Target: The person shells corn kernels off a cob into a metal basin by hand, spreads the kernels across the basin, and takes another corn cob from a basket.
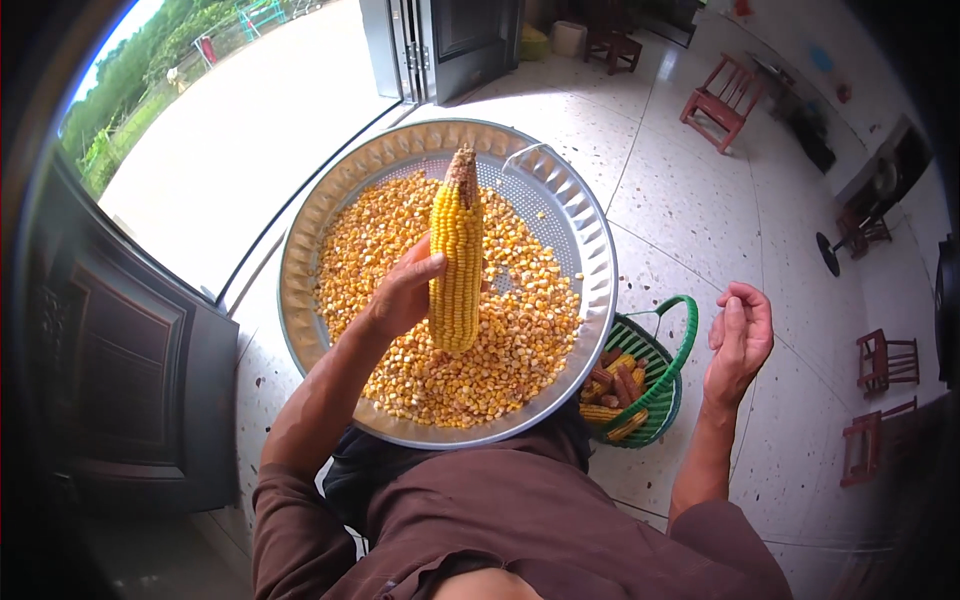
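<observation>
My left hand (403,294) grips a dried ear of yellow corn (456,281) around its middle, its bare reddish tip pointing away from me. The ear is held above a wide round metal pan (592,225) with a perforated bottom and fluted wall, which rests on my lap. Loose corn kernels (450,386) cover much of the pan's bottom. My right hand (739,341) is raised off to the right, apart from the pan, its fingers curled in and nothing visible in them. Below and left of it stands a green woven basket (664,416) holding corn ears and stripped cobs (626,384).
A dark panelled door (142,375) stands at the left beside a bright doorway. Another door leaf (476,49) is at the top. Red wooden chairs (724,105) and a standing fan (829,251) are on the speckled tile floor (660,202) to the right.
</observation>
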The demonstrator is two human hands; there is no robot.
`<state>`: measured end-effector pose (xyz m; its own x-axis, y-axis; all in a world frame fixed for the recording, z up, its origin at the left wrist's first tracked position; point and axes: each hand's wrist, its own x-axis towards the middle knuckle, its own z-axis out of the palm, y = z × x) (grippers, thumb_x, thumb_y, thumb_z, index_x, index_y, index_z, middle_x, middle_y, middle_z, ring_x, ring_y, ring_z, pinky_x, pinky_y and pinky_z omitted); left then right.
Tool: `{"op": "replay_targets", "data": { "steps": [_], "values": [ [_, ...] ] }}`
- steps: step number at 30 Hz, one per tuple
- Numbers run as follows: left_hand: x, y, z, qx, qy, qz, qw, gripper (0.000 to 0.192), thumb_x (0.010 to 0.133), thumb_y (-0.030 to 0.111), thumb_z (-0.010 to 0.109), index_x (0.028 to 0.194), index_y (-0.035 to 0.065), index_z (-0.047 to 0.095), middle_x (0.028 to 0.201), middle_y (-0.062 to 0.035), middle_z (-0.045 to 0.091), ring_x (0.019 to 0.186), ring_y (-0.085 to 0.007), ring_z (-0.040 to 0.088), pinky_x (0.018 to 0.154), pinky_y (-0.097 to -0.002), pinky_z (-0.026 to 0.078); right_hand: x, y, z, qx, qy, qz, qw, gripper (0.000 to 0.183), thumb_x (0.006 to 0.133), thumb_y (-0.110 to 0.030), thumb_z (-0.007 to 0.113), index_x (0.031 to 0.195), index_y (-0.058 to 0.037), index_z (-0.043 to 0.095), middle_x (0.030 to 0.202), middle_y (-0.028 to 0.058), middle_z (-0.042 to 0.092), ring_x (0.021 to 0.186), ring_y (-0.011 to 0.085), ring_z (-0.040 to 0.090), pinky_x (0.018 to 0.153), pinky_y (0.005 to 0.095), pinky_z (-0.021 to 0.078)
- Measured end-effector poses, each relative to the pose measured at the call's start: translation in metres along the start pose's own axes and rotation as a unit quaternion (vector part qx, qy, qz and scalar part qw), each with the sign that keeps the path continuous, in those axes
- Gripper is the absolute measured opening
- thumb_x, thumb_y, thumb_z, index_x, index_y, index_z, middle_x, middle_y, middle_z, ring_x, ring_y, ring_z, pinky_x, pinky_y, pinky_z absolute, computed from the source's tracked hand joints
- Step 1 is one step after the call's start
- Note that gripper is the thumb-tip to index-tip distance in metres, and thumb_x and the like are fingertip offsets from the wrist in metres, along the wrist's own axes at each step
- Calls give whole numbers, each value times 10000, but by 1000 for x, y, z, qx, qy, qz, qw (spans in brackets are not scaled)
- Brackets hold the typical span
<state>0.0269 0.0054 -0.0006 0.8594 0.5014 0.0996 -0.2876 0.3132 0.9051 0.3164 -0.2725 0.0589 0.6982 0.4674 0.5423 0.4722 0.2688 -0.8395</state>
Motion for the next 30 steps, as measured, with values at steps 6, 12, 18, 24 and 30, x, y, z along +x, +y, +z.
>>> {"op": "replay_targets", "data": {
  "steps": [6, 12, 18, 24, 30],
  "values": [
    [2, 1, -16, -97, 19, 42, 994, 629, 982, 548, 543, 1299, 4, 552, 1128, -179, 667, 1010, -304, 681, 927, -456, 544, -3, -33, 144, 20, -291, 79, 953, 243, 1042, -172, 575, 1194, 13, 618, 973, 44, 666, 807, 66, 571, 710, 233, 487],
    [0, 18, -24, -202, 148, 138, 958, 731, 962, 676, 509, 1315, 39, 579, 1252, -147, 643, 1213, -285, 586, 1033, -455, 496, -34, 21, 235, 86, -464, 191, 860, 729, 1011, -491, 595, 1488, 2, 347, 1186, 181, 642, 1027, 258, 700, 831, 330, 568],
    [-8, 36, -32, -259, -15, 225, 939, 938, 958, 783, 304, 1487, 22, 450, 1501, -224, 470, 1409, -340, 439, 1203, -517, 289, -22, 28, 261, 344, -316, 314, 827, 561, 983, -443, 667, 1348, -52, 502, 1073, 50, 621, 875, 127, 631, 728, 249, 547],
    [-12, 31, -31, -166, -24, 28, 985, 825, 1005, 700, 359, 1559, 89, 343, 1567, -213, 394, 1358, -351, 486, 1150, -506, 359, 39, 30, 284, 248, -353, 198, 880, 429, 960, -412, 664, 1172, -40, 639, 970, 23, 662, 854, 111, 627, 779, 263, 518],
    [0, -4, -33, -47, 50, -46, 997, 620, 1043, 526, 476, 1477, 89, 403, 1381, -147, 550, 1261, -296, 558, 1050, -493, 457, 19, 52, 298, 53, -401, 108, 908, 542, 1012, -532, 537, 1125, -14, 654, 890, 48, 674, 774, 149, 627, 705, 297, 503]
  ]
}}
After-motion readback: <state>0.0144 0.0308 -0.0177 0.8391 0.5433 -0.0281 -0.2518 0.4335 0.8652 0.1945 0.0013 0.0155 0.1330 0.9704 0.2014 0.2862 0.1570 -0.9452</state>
